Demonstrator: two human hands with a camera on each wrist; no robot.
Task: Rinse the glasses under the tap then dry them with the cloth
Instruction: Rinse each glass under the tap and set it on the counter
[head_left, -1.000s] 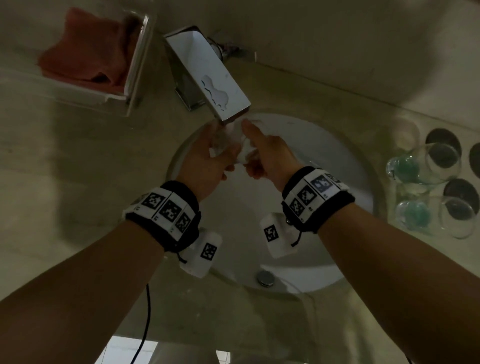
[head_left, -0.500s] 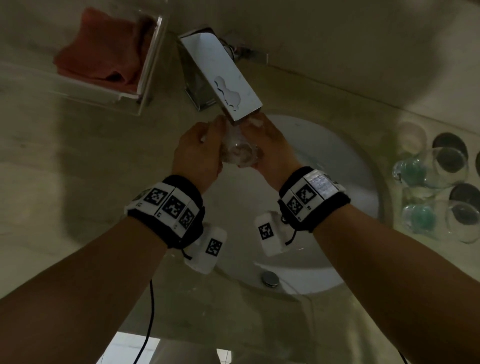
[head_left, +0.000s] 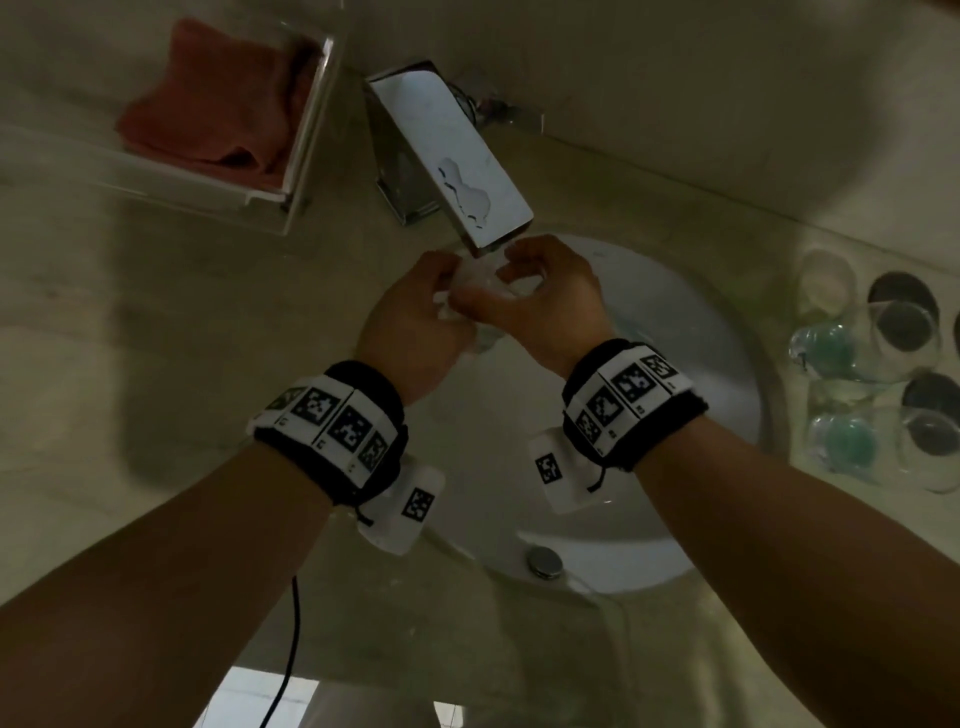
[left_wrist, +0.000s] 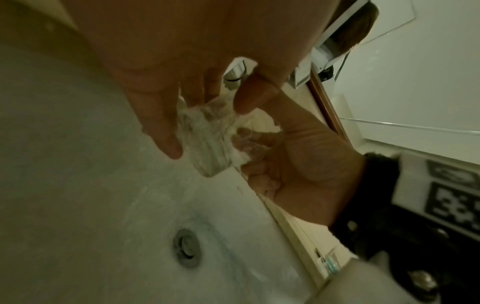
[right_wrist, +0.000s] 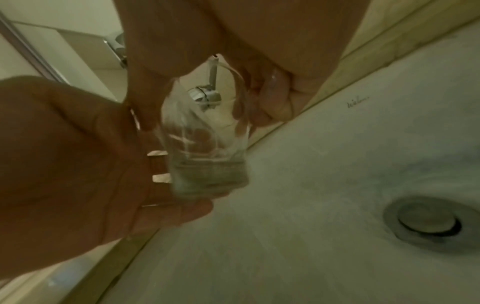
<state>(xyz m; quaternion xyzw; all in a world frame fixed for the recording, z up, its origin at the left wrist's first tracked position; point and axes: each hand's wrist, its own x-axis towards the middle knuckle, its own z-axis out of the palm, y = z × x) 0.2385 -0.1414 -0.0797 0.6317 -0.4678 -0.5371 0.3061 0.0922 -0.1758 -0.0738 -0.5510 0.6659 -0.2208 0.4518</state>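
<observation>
A small clear glass sits right under the spout of the flat chrome tap, held between both hands. My left hand grips it from the left, fingers curled round its side. From the right my right hand curls over it, thumb and fingers on its wall. In the left wrist view the glass looks wet and frothy with water. The right wrist view shows the glass upright, its thick base low. The red cloth lies folded in a clear tray at the back left.
The white basin lies below the hands, with its metal drain plug toward me. Two more clear glasses lie on their sides on the counter at the right. A black cable hangs under my left arm.
Both hands stay at the spout with the glass. The right hand has rolled further over the glass, and the left hand has closed round its side.
</observation>
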